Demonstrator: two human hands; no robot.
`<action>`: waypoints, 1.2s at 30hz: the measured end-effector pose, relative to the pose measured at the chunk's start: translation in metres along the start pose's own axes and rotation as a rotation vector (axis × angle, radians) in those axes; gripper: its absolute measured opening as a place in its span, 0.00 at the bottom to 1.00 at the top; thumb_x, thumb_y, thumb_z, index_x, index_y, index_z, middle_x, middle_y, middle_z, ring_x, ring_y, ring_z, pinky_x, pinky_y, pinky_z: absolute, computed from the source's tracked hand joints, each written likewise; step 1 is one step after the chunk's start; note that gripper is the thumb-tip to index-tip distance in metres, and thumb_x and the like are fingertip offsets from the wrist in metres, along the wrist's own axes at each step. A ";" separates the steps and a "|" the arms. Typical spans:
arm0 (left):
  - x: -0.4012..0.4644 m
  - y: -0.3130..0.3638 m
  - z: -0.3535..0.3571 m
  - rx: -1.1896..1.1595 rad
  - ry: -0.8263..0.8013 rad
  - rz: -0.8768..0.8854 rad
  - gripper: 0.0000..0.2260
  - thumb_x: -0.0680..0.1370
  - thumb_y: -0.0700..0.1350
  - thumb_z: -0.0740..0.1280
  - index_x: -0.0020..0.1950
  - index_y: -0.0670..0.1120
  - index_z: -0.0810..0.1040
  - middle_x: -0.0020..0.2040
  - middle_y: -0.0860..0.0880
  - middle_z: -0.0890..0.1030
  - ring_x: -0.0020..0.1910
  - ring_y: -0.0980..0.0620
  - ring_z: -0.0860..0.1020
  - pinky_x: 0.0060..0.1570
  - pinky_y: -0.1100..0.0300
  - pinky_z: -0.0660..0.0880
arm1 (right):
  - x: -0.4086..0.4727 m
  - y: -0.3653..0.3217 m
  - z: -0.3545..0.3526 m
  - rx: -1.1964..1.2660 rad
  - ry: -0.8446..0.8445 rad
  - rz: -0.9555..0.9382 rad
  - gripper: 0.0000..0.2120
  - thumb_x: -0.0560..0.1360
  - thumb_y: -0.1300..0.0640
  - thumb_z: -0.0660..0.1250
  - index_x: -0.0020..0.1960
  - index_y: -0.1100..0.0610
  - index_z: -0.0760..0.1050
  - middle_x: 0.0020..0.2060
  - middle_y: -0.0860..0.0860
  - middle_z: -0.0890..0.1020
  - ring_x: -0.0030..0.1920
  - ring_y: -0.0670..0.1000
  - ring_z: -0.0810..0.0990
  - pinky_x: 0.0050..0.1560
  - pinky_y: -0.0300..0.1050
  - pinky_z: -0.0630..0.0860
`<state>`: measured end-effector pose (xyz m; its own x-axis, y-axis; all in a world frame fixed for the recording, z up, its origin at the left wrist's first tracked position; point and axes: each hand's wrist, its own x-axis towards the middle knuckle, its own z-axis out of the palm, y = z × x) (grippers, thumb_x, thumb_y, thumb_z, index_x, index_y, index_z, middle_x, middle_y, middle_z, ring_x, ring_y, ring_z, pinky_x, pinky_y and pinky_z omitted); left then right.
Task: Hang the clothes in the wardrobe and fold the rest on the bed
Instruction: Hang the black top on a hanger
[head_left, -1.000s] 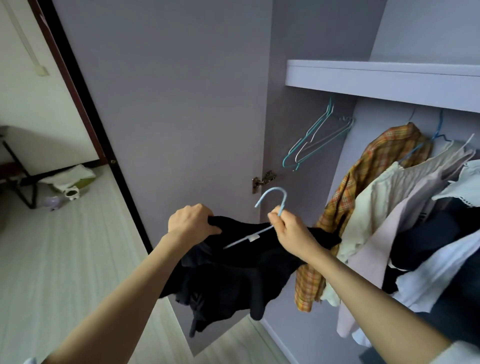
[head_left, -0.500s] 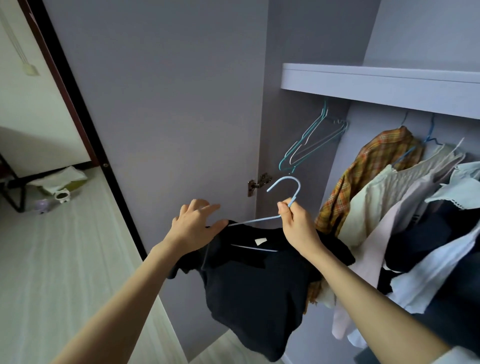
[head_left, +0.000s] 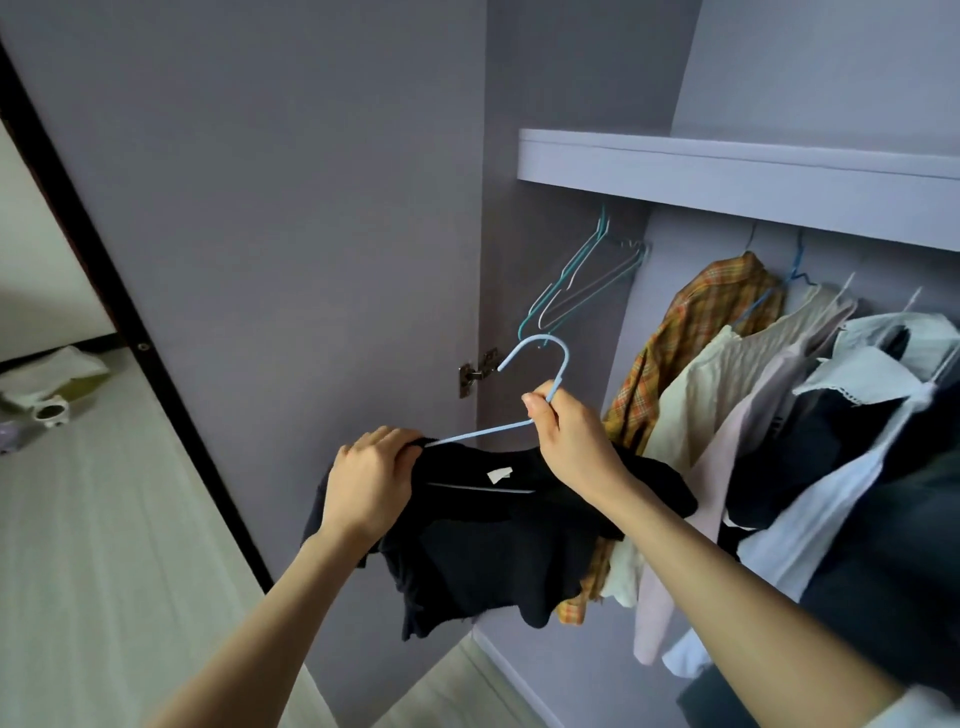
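A black garment (head_left: 498, 540) hangs on a light blue wire hanger (head_left: 540, 364) in front of the open wardrobe. My right hand (head_left: 571, 441) grips the hanger's neck just below the hook. At the garment's left shoulder, my left hand (head_left: 371, 483) pinches the black fabric where the hanger's arm enters it. A white label (head_left: 500, 474) shows inside the collar. The hook points up and left, below the empty hangers (head_left: 582, 286) at the left end of the rail.
A plaid shirt (head_left: 696, 332), cream, pink, white and dark clothes (head_left: 831, 415) hang to the right under a white shelf (head_left: 727, 171). The wardrobe door (head_left: 260, 234) stands open on the left with its hinge (head_left: 475, 371). A mug (head_left: 52, 413) lies on the floor far left.
The hanger and garment have risen toward the rail. My left hand, open half a second ago, has closed on the garment's left shoulder. The garment now hangs spread on the hanger.
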<state>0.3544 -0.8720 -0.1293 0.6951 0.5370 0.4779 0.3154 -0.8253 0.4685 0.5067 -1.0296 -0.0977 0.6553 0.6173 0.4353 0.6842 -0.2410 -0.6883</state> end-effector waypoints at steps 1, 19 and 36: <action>0.000 0.002 0.002 -0.005 0.015 0.034 0.09 0.78 0.40 0.65 0.56 0.47 0.81 0.55 0.49 0.81 0.52 0.44 0.77 0.53 0.51 0.70 | 0.001 0.000 -0.001 -0.002 -0.002 0.007 0.09 0.80 0.57 0.58 0.42 0.57 0.68 0.25 0.46 0.66 0.26 0.46 0.67 0.30 0.38 0.59; 0.037 0.004 0.026 -0.183 0.008 -0.027 0.07 0.79 0.39 0.63 0.47 0.41 0.81 0.35 0.49 0.78 0.39 0.45 0.73 0.50 0.51 0.68 | -0.051 0.077 -0.063 -0.478 -0.167 -0.009 0.14 0.78 0.58 0.63 0.62 0.63 0.74 0.54 0.56 0.78 0.56 0.57 0.77 0.55 0.48 0.72; 0.175 0.060 0.095 0.150 -0.199 0.195 0.15 0.80 0.48 0.60 0.65 0.47 0.73 0.64 0.42 0.67 0.64 0.40 0.63 0.62 0.45 0.62 | -0.058 0.042 -0.100 -0.808 0.206 0.028 0.19 0.72 0.59 0.68 0.63 0.52 0.74 0.45 0.49 0.84 0.35 0.54 0.82 0.29 0.44 0.74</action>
<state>0.5566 -0.8442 -0.0884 0.8598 0.3340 0.3863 0.2456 -0.9337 0.2607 0.5298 -1.1504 -0.0937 0.6672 0.4730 0.5754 0.6343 -0.7658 -0.1061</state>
